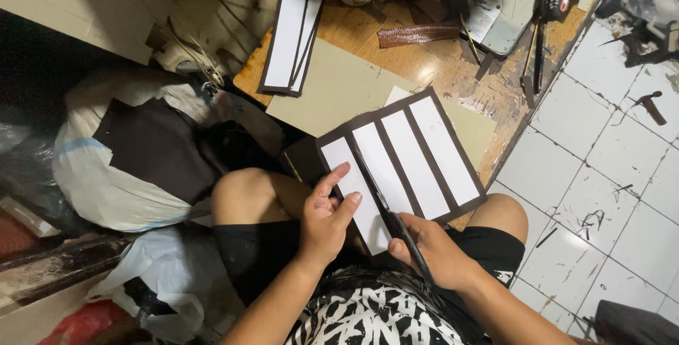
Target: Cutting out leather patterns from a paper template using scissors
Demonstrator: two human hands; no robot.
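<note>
Ideally, left hand pinches the dark-brown sheet with four white strips taut; right hand, gripping black scissors, follows the brown gap.

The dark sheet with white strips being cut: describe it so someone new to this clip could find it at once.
Start at the wooden worktable at top centre, then drop to the seated person's knees. The dark brown sheet is held there by the left hand while the right hand works scissors into it. It carries four white strips side by side; the similar pieces on the table are narrow and untouched.
</note>
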